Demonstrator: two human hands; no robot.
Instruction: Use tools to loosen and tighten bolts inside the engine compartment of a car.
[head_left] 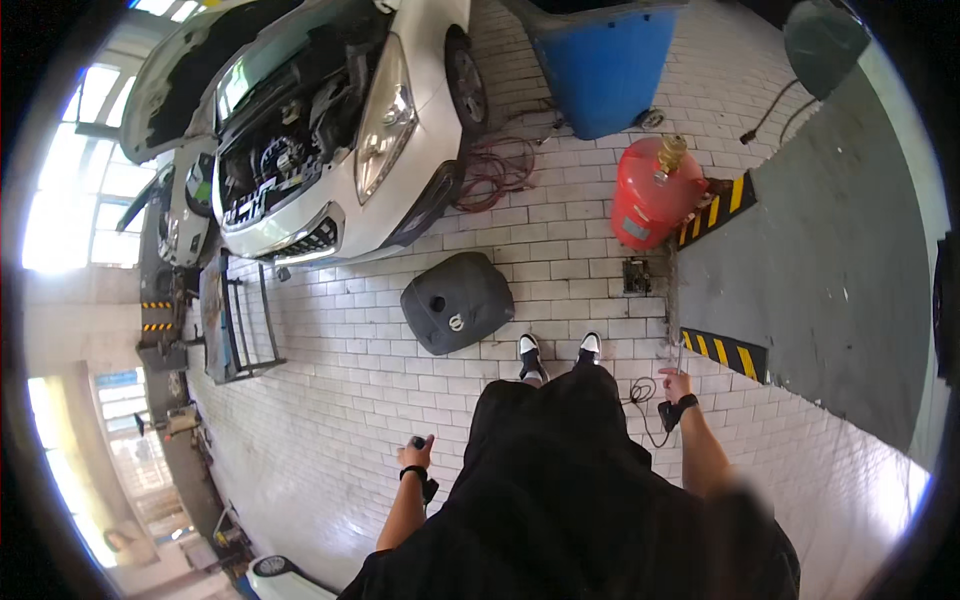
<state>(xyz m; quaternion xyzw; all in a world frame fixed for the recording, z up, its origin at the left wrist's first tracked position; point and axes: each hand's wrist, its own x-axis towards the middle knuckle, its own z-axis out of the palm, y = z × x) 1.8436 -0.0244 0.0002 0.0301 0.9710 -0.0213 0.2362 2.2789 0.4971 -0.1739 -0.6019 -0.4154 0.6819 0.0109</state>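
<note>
My left hand (416, 454) hangs low over the floor, fingers curled round a small dark object (418, 442) whose kind I cannot make out. To the right, my right hand (677, 384) is held out near a lift base. One finger points left; a thin line above the hand may be a slim rod in its grip. A dark plastic engine cover (462, 298) with a round hole and a light round emblem lies on the floor ahead of my shoes. Beyond it stands a white car (410, 190), bonnet up and engine bay (290, 150) exposed.
A red tank (652, 195) with a brass valve stands ahead right, near a blue bin (610, 70). Red hose (500, 172) lies coiled by the car wheel. A grey ramp (800, 240) with striped edges is at right, a metal frame (240, 320) at left. Cable (645, 395) lies beside my right hand.
</note>
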